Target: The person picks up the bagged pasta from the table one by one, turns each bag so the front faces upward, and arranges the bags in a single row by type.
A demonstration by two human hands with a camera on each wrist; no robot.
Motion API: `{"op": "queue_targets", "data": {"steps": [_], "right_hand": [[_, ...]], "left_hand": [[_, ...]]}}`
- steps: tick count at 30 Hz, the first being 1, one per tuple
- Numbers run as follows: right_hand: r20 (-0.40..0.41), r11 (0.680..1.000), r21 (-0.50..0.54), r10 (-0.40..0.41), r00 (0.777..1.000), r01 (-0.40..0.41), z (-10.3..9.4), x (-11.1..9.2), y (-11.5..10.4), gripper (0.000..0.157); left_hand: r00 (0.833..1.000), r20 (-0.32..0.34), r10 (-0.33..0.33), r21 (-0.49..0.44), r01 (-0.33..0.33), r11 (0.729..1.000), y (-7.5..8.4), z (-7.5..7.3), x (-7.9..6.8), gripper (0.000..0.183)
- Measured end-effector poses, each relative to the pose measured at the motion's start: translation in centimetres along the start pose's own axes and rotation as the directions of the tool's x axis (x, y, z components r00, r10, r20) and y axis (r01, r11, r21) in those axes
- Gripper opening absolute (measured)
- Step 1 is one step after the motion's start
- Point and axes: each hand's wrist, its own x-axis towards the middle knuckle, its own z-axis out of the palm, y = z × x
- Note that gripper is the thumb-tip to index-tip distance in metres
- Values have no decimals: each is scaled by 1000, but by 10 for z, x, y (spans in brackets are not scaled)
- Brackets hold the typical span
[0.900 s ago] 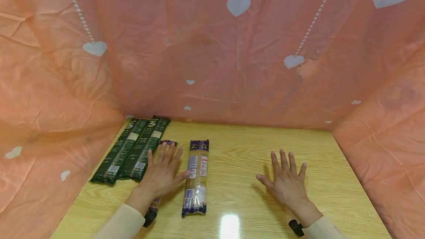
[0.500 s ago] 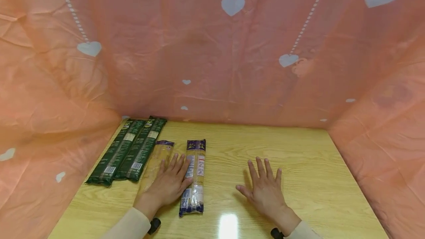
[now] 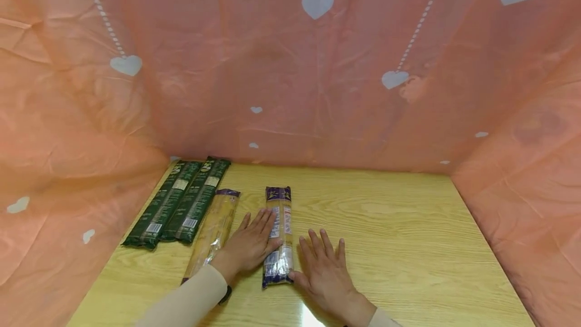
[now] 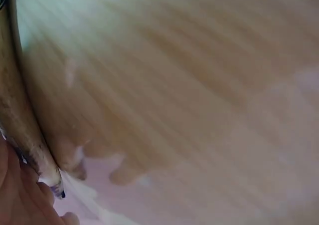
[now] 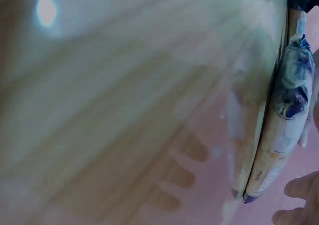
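Observation:
In the head view, a long clear packet of spaghetti [image 3: 287,221] with purple ends lies on the table. My left hand [image 3: 249,246], fingers straight, overlaps its left side, thumb across its middle. On its other side my right hand [image 3: 324,274] is spread flat, the thumb tip right at the packet's lower right corner. A second purple-ended packet [image 3: 213,231] lies tilted left of my left hand, its near end partly behind the sleeve. The right wrist view shows a packet [image 5: 279,135] beside my right hand's fingertips [image 5: 299,187].
Two dark green packets [image 3: 163,206] lie side by side at the table's left back. The pale wood table [image 3: 399,216] is enclosed by pink-orange cloth [image 3: 354,130] with white hearts at the back and sides.
My left hand has moved right, off the tilted packet and onto the other. That packet has slid a little right. My right hand has moved left and nearer, up to the packet's corner.

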Motion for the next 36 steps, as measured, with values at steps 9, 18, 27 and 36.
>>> {"op": "queue_targets", "data": {"steps": [9,18,27,36], "right_hand": [[-26,992,-52,113,993,-115,-17,-32,56,74],[12,989,-25,149,989,-148,-24,-49,68,69],[41,987,-19,157,987,-156,-27,-43,67,67],[9,987,-101,123,992,-122,-29,-44,66,63]], "left_hand": [[998,1,58,162,-57,985,76,17,62,80],[992,45,114,192,-120,974,105,18,76,76],[985,68,156,167,-165,972,96,11,75,78],[988,46,144,187,-151,971,92,8,95,73]]}}
